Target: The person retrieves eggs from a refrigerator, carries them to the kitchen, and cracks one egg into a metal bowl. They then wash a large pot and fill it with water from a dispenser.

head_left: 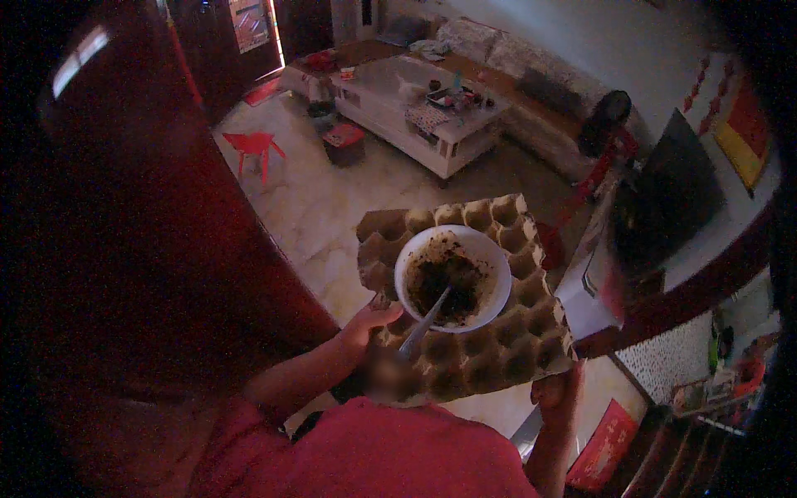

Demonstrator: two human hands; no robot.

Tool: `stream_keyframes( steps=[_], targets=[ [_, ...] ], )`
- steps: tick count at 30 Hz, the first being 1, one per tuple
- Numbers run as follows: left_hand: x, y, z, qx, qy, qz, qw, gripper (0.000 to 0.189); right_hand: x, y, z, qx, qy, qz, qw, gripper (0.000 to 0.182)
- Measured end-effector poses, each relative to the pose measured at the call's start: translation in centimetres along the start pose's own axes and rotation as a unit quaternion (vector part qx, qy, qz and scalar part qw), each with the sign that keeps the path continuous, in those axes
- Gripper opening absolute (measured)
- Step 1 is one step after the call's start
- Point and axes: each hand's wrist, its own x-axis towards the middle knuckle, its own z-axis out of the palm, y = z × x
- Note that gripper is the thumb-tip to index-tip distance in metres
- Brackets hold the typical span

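Observation:
A molded-pulp egg tray (529,336) is held out in front of my chest. On it stands a white bowl (501,280) with dark, wet-looking food remains or sauce smeared inside. A metal spoon (429,324) leans in the bowl, its handle towards me. My left hand (372,320) grips the tray's left edge, thumb on top beside the bowl. Close under the tray's near right corner is my right hand (551,392), fingers curled and partly hidden; whether it grips the tray is unclear. A pale, shiny flat thing (528,432) shows beside the right forearm, too dim to name.
A dark red panel or door (249,267) rises close on the left. Beyond the tray are a red stool (252,144), a low table (398,131) with things on it and a long sofa (535,68). A ledge (691,299) with a box (585,305) runs along the right.

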Motion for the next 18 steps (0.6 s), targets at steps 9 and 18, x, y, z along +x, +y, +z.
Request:
stream_keyframes(
  steps=[9, 18],
  targets=[
    [-6.5, -2.0, -7.5, -0.070, 0.133, -0.059, 0.987, 0.039, 4.4, 7.3, 4.3, -0.056, -0.153, 0.139, 0.977, 0.056],
    [-8.6, -1.6, -4.3, -0.102, 0.170, 0.057, 0.978, 0.042, 5.6, 6.3, 5.1, -0.081, -0.188, 0.152, 0.967, 0.051]
  ],
)
